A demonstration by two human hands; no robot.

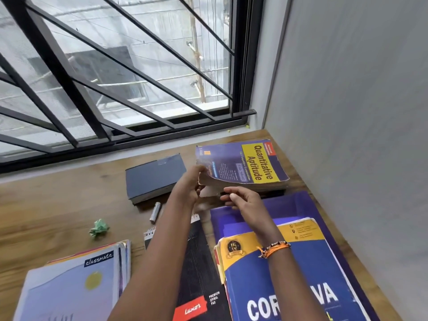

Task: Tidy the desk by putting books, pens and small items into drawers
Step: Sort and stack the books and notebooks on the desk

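A thick purple and yellow "Quantitative Aptitude" book lies at the far right of the wooden desk. My left hand grips its worn near-left corner, which is lifted off the desk. My right hand reaches in just below the book's near edge, fingers curled at the pages; whether it grips them I cannot tell. A dark blue hardback lies left of it. A silver marker and a crumpled green paper lie nearer me.
A blue and yellow book rests on a purple folder at the right. A black spiral pad lies under my left arm, and a classmate notebook stack sits at the near left. A barred window runs behind; a grey wall stands on the right.
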